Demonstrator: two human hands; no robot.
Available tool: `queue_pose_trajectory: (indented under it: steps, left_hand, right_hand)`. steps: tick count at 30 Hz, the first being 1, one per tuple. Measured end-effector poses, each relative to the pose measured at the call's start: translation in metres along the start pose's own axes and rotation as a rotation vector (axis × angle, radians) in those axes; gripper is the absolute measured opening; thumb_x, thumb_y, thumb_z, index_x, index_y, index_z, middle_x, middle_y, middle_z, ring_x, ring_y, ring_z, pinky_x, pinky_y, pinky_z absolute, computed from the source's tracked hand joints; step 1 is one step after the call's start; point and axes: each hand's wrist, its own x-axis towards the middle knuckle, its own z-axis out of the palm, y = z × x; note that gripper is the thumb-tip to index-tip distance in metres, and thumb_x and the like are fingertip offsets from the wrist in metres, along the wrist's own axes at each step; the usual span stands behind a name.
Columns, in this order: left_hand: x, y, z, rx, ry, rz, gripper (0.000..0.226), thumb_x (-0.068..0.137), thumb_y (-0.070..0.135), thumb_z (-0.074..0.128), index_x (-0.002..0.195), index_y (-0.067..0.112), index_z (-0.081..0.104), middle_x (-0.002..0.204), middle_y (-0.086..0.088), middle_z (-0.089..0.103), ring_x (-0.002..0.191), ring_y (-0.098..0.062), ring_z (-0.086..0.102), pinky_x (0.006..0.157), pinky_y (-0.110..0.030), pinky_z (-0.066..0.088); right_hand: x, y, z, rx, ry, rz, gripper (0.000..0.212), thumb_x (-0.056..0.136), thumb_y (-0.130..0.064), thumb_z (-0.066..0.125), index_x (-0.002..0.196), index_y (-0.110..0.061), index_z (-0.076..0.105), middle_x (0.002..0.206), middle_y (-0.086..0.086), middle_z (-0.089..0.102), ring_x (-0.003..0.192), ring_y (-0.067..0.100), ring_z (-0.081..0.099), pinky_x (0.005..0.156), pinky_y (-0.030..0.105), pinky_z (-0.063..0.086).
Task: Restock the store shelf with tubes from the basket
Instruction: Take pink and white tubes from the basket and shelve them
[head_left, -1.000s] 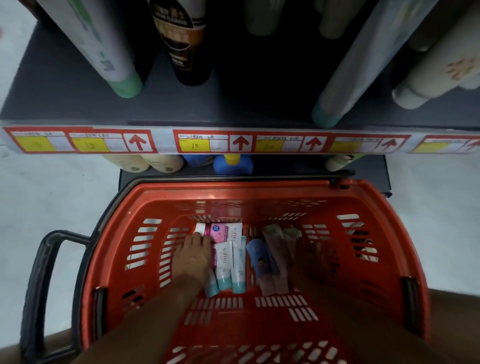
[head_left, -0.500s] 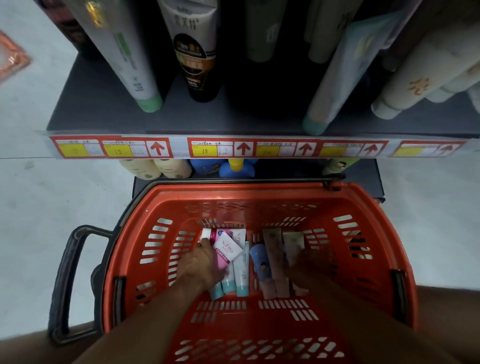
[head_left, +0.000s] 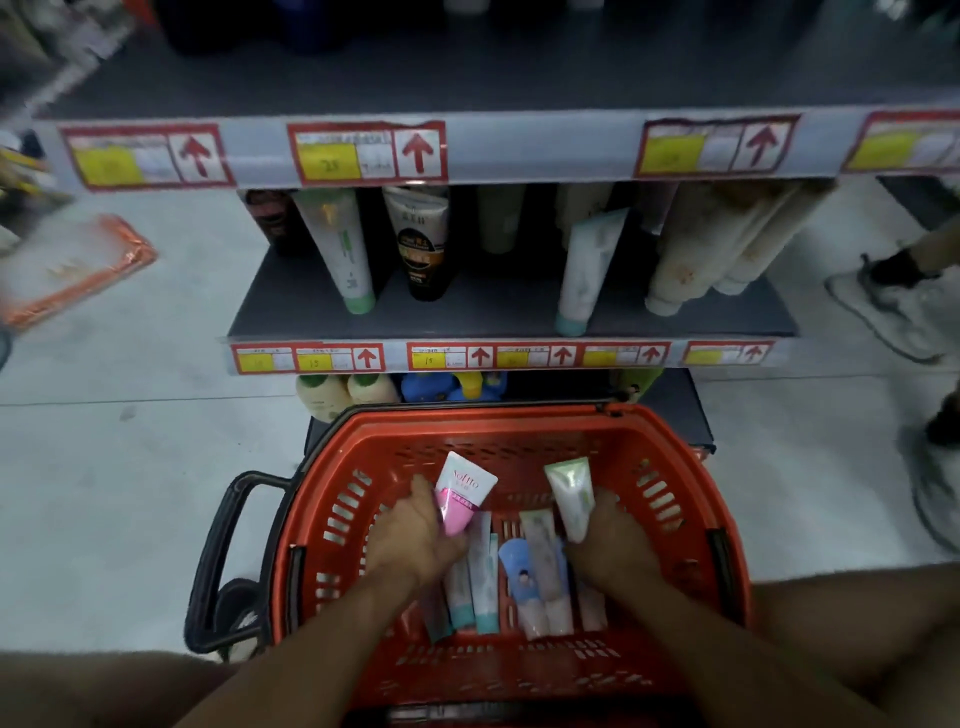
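- The pink-and-white tube (head_left: 462, 493) sits in the left hand (head_left: 415, 535), whose fingers are wrapped round its lower, pink end; the white crimped end points up and away, above the basket floor.
- The pale green tube (head_left: 571, 499) is held the same way by the right hand (head_left: 613, 540), fingers closed on its lower part, crimped end raised toward the far wall of the basket.
- Both hands are inside the red basket (head_left: 691, 467), wrists bent down, forearms coming in over its near rim, one at each side of the middle.
- Between and under the hands lie the remaining tubes (head_left: 483, 577) in a row on the basket floor, caps toward the near rim; among them is a blue tube (head_left: 519, 571).
- There is bare basket floor beyond the held tubes up to the far wall, and more along the near rim.
- The basket's black handle (head_left: 218, 551) hangs folded out to its left.
- Just past the basket's far rim stands the shelf (head_left: 467, 312), its front edge carrying a price strip (head_left: 498, 356); between the black tube (head_left: 423, 244) and the teal-capped tube (head_left: 587, 270) standing on it is an open gap of bare board.
- To the right of the shelf, on the floor, is another person's shoe (head_left: 893, 306).
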Motion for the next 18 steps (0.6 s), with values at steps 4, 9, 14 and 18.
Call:
queue_pose_trajectory:
  steps: [4, 9, 14, 18]
  left_hand:
    - [-0.02, 0.016, -0.025, -0.015, 0.086, 0.05, 0.06, 0.076, 0.056, 0.075, 0.108, 0.026, 0.036, 0.102, -0.002, 0.069, 0.092, -0.03, 0.071, 0.07, -0.036, 0.055]
    - [-0.041, 0.036, -0.057, -0.103, 0.258, 0.155, 0.052, 0.077, 0.055, 0.073, 0.104, 0.026, 0.039, 0.097, 0.0, 0.068, 0.085, -0.027, 0.069, 0.061, -0.035, 0.051]
    - [-0.06, 0.066, -0.092, -0.195, 0.427, 0.254, 0.054, 0.075, 0.061, 0.074, 0.101, 0.031, 0.036, 0.088, 0.007, 0.066, 0.077, -0.024, 0.068, 0.061, -0.039, 0.055]
    - [-0.07, 0.095, -0.126, -0.247, 0.536, 0.338, 0.056, 0.077, 0.06, 0.078, 0.104, 0.031, 0.038, 0.087, 0.012, 0.06, 0.072, -0.013, 0.062, 0.057, -0.033, 0.05]
  right_hand:
    - [-0.021, -0.017, -0.028, 0.032, 0.095, -0.107, 0.059, 0.075, -0.033, 0.084, 0.114, -0.018, 0.043, 0.111, 0.01, 0.065, 0.1, 0.031, 0.066, 0.075, 0.037, 0.054]
    - [-0.044, -0.04, -0.061, 0.094, 0.217, -0.256, 0.048, 0.079, -0.031, 0.076, 0.111, -0.019, 0.043, 0.107, 0.007, 0.06, 0.099, 0.029, 0.062, 0.069, 0.038, 0.052]
    - [-0.066, -0.067, -0.099, 0.206, 0.374, -0.385, 0.045, 0.073, -0.035, 0.067, 0.11, -0.023, 0.044, 0.1, 0.001, 0.056, 0.092, 0.024, 0.058, 0.069, 0.041, 0.054]
    - [-0.076, -0.092, -0.134, 0.244, 0.483, -0.459, 0.048, 0.076, -0.033, 0.07, 0.114, -0.019, 0.045, 0.105, 0.004, 0.057, 0.099, 0.027, 0.058, 0.076, 0.041, 0.053]
